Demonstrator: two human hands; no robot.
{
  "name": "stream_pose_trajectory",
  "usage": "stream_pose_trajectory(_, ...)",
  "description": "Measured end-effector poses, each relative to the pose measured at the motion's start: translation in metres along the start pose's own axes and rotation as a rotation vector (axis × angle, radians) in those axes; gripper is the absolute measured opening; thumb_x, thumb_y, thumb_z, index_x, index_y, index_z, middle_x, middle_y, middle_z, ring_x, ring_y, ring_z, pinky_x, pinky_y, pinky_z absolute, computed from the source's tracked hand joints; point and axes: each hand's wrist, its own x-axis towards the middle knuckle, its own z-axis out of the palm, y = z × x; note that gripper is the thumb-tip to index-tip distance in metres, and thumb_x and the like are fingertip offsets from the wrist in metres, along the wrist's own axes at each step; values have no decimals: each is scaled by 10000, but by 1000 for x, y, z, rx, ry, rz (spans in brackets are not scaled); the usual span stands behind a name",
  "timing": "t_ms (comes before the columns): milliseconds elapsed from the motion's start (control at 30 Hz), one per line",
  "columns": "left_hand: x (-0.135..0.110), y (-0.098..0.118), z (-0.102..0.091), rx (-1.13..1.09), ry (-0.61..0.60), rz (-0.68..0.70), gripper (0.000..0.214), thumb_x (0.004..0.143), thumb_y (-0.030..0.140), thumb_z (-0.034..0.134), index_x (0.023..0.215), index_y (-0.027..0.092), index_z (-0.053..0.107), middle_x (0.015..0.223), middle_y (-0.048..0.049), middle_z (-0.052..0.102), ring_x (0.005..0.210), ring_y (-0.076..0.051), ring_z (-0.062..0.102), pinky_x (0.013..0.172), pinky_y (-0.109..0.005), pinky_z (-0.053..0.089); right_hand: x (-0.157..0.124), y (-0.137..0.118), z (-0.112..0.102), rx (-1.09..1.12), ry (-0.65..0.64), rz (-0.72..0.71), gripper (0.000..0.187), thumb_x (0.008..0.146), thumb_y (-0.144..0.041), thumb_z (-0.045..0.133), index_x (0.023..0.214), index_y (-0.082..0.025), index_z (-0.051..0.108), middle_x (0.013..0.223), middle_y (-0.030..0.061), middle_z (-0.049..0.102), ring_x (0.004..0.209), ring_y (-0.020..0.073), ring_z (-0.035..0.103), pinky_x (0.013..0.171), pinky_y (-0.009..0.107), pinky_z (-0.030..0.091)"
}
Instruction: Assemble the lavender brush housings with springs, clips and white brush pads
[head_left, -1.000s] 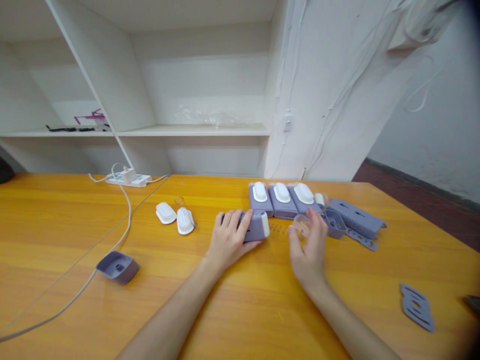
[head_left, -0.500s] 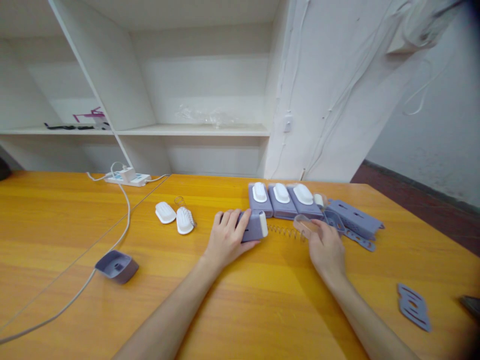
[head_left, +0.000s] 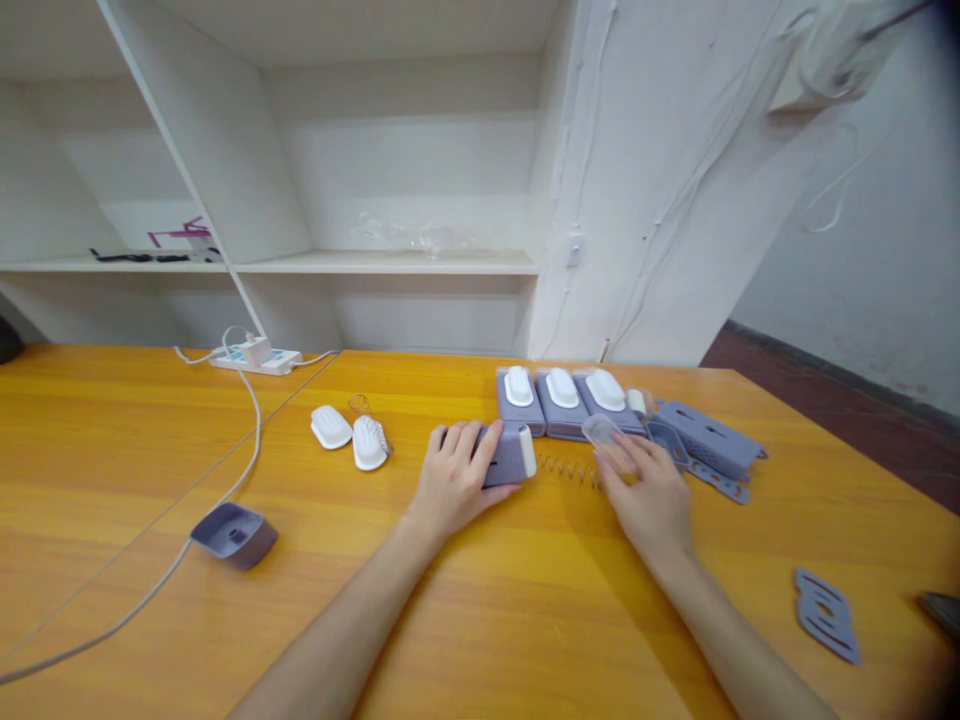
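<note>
My left hand (head_left: 455, 462) is wrapped round a purple-grey plastic housing (head_left: 510, 456) with a white end piece, lying on its side. From that white end a thin coil spring (head_left: 568, 469) stretches across to the right. My right hand (head_left: 649, 495) is closed on a clear plastic cover (head_left: 609, 440), pinched between thumb and fingers, near the spring's far end. Whether the fingers also touch the spring I cannot tell. Three similar purple-grey units with white tops (head_left: 562, 390) stand in a row just behind the hands.
Two white caps (head_left: 331, 427) and loose springs (head_left: 382, 434) lie to the left. A purple-grey cup (head_left: 235, 536) sits beside a white cable (head_left: 255, 430). Right are a long purple-grey part (head_left: 709, 440) and a slotted plate (head_left: 826, 614). A power strip (head_left: 259, 358) lies at the back.
My right hand and the clear cover have shifted slightly left, closer to the housing, and the spring spans a little less. My left hand keeps its hold in the same spot.
</note>
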Motion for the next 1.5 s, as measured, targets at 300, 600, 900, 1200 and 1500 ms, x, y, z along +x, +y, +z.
stream_pose_trajectory(300, -2, -1, 1, -22, 113, -43, 678, 769, 575, 517, 1286, 143, 445, 1159, -162, 553, 1042, -291, 500, 889, -432, 325, -6, -36, -18, 92, -167, -208, 153, 812, -362, 553, 807, -210, 558, 798, 50, 604, 744, 203, 596, 709, 333, 474)
stream_pose_trajectory(600, -4, -10, -4, -70, 99, 43, 718, 752, 594, 522, 1300, 138, 429, 1165, -161, 553, 1033, -278, 504, 894, -417, 328, -19, -48, -16, 300, -464, -28, 558, 718, -427, 638, 1167, -216, 381, 917, 81, 686, 799, 257, 667, 665, 356, 519)
stream_pose_trajectory(900, 0, 3, -7, -121, -5, 210, 727, 750, 645, 470, 1274, 142, 450, 1156, -165, 563, 1047, -283, 505, 881, -428, 343, -27, -56, 5, 822, -372, 224, 381, 814, -435, 541, 1116, -228, 435, 1020, 83, 643, 877, 204, 632, 776, 341, 507)
stream_pose_trajectory(1200, -1, 13, -2, -182, -27, 225, 765, 742, 662, 455, 1274, 113, 441, 1143, -173, 560, 1024, -292, 503, 853, -435, 350, -33, -65, 3, 611, -349, 61, 288, 909, -382, 354, 1146, -227, 410, 1098, 82, 516, 1005, 214, 506, 898, 375, 405)
stream_pose_trajectory(1500, -2, 11, -6, -193, -25, 261, 762, 743, 638, 476, 1276, 95, 430, 1118, -179, 564, 994, -286, 510, 821, -418, 372, -32, -73, -1, 717, -495, 50, 424, 840, -348, 505, 1219, -225, 360, 1141, 72, 520, 971, 201, 551, 872, 329, 451)
